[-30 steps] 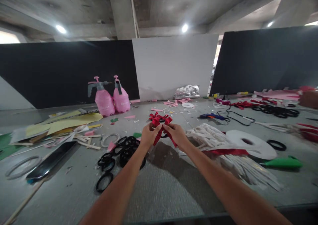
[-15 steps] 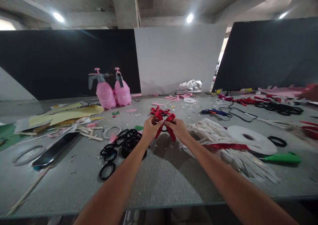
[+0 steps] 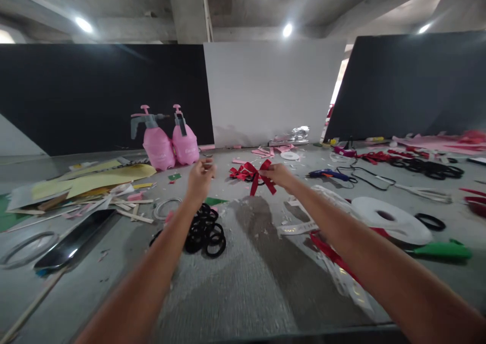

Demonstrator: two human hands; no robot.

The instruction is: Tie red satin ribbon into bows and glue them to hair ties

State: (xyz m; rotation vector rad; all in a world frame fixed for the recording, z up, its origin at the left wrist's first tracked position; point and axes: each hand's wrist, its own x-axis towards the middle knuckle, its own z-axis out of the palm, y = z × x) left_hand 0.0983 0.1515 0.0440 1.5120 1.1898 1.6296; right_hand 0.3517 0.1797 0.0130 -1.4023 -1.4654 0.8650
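My right hand (image 3: 276, 175) pinches a red ribbon bow (image 3: 253, 174) by its right side, its tails hanging over the table. Just behind and left of it lie more red bows (image 3: 239, 173) with black bands partly showing. My left hand (image 3: 201, 178) is raised to the left, apart from the bow; its fingers are loosely bent and nothing shows between them. Below that hand sits a pile of black elastic hair ties (image 3: 205, 230), partly covered by my left forearm. Under my right forearm lie white printed ribbon strips (image 3: 299, 228) and a red ribbon (image 3: 330, 253).
Two pink spray bottles (image 3: 157, 149) stand at the back left. A phone (image 3: 76, 240), a clear ring (image 3: 28, 247) and paper scraps (image 3: 94, 179) lie left. On the right are a blue glue gun (image 3: 331, 175) with its cord, a white ribbon roll (image 3: 406, 222) and a green-handled tool (image 3: 442, 250).
My left hand has let go of the bow and moved left, away from it. My right hand keeps the bow, now slightly farther forward and closer to the other bows.
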